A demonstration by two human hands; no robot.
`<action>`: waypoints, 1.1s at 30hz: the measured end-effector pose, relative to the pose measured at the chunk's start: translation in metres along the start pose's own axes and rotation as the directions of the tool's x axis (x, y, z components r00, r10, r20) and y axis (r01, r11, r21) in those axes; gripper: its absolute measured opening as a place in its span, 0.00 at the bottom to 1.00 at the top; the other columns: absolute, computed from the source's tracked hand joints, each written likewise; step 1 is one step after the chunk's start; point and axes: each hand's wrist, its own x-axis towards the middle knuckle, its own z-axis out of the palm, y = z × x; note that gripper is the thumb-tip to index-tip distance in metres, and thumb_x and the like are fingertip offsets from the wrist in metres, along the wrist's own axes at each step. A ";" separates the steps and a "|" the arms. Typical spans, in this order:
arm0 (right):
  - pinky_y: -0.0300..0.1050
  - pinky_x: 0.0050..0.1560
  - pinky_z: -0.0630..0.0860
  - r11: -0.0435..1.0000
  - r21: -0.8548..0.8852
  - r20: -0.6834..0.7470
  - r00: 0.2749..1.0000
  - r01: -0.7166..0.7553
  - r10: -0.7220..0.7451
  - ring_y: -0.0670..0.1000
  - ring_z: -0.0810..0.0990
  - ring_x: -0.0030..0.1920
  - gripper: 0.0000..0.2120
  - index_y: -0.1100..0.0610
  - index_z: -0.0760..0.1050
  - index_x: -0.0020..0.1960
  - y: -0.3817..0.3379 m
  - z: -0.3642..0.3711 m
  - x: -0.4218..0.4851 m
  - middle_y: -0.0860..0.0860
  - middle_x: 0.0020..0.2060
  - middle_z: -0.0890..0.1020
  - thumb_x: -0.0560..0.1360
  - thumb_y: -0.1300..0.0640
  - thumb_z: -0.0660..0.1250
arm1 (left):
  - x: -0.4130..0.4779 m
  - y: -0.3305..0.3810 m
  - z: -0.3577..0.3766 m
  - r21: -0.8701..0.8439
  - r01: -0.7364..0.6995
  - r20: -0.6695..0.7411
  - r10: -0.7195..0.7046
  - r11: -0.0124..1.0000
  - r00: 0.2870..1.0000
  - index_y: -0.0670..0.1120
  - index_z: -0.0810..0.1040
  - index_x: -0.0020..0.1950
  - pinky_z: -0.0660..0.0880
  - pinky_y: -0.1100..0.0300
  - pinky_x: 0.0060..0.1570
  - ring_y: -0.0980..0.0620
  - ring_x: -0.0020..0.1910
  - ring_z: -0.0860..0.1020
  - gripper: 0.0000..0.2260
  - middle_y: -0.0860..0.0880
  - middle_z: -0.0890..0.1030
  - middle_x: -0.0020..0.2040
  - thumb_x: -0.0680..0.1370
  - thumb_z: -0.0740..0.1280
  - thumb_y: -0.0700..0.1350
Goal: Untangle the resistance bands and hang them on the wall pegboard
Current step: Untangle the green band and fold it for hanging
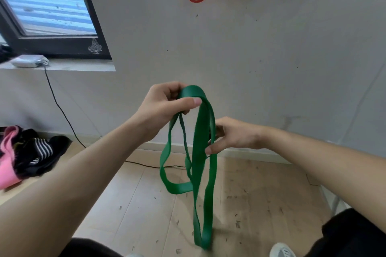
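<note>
My left hand (167,108) holds the top of the green band (198,173), which hangs straight down, and my right hand (234,137) pinches one strand lower, on the right.

Up at the left there's a dark-framed window (48,6), and on its grey sill (83,67) sits a small white box (27,61), right at the frame's lower edge. A black cable (60,108) drops from that box, runs down the pale, scuffed wall (229,48) and trails out across the floor (146,204), light wood-look boards flecked with dark specks. A pale baseboard (250,153) lines the foot of the wall, and at the bottom edge the toe of a light shoe (282,250) just pokes into view.
</note>
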 end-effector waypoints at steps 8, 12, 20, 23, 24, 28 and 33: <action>0.45 0.56 0.81 0.996 0.090 -0.117 0.993 0.018 -0.007 0.50 0.85 0.54 0.19 0.53 0.77 0.64 -0.004 0.013 0.014 0.52 0.54 0.85 0.74 0.56 0.75 | 0.001 0.007 -0.010 -0.134 -0.019 -0.089 0.007 0.991 0.996 0.44 0.82 0.48 0.76 0.58 0.45 0.54 0.36 0.77 0.09 0.54 0.79 0.36 0.71 0.75 0.45; 0.42 0.52 0.81 0.997 0.071 -0.166 0.986 0.021 -0.009 0.50 0.85 0.50 0.11 0.60 0.80 0.57 -0.011 0.010 0.018 0.54 0.51 0.85 0.75 0.60 0.73 | 0.002 0.010 -0.018 -0.186 -0.059 -0.125 0.036 0.981 0.992 0.44 0.82 0.46 0.76 0.59 0.45 0.52 0.36 0.76 0.10 0.51 0.78 0.37 0.69 0.75 0.48; 0.36 0.33 0.75 0.997 -0.083 -0.325 0.946 -0.007 -0.020 0.44 0.80 0.32 0.08 0.67 0.79 0.45 -0.020 -0.005 0.005 0.52 0.34 0.81 0.74 0.62 0.73 | -0.001 0.001 -0.036 -0.122 -0.007 -0.230 -0.021 0.992 0.973 0.43 0.83 0.48 0.76 0.56 0.47 0.52 0.36 0.76 0.13 0.50 0.78 0.37 0.68 0.76 0.49; 0.53 0.40 0.83 0.985 -0.171 -0.423 0.903 0.000 -0.073 0.53 0.85 0.35 0.09 0.64 0.79 0.40 -0.020 -0.012 0.003 0.55 0.34 0.84 0.70 0.59 0.75 | -0.002 -0.005 -0.042 -0.050 0.032 -0.243 -0.043 0.998 0.969 0.43 0.84 0.48 0.76 0.55 0.48 0.54 0.36 0.76 0.11 0.53 0.79 0.36 0.69 0.77 0.46; 0.58 0.43 0.84 0.985 -0.173 -0.437 0.896 -0.005 -0.072 0.56 0.86 0.37 0.08 0.63 0.80 0.38 -0.020 -0.015 0.001 0.55 0.34 0.85 0.70 0.59 0.76 | -0.003 -0.006 -0.044 -0.025 0.054 -0.234 -0.058 0.998 0.970 0.43 0.84 0.49 0.77 0.56 0.48 0.54 0.36 0.77 0.11 0.53 0.80 0.35 0.70 0.76 0.45; 0.64 0.42 0.82 0.989 -0.147 -0.446 0.892 0.003 -0.069 0.61 0.86 0.38 0.05 0.63 0.80 0.38 -0.024 -0.022 -0.006 0.58 0.34 0.85 0.69 0.62 0.75 | -0.006 -0.006 -0.046 0.097 0.160 -0.097 -0.151 0.982 0.984 0.45 0.82 0.58 0.78 0.57 0.49 0.52 0.42 0.81 0.21 0.47 0.85 0.43 0.66 0.81 0.44; 0.57 0.38 0.81 0.978 -0.202 -0.385 0.914 0.055 -0.131 0.56 0.83 0.33 0.03 0.63 0.80 0.37 -0.039 -0.014 -0.010 0.62 0.33 0.82 0.67 0.64 0.73 | -0.006 -0.007 -0.027 0.230 0.207 0.135 -0.242 0.951 0.961 0.43 0.82 0.59 0.80 0.49 0.51 0.47 0.43 0.81 0.25 0.45 0.83 0.42 0.64 0.83 0.45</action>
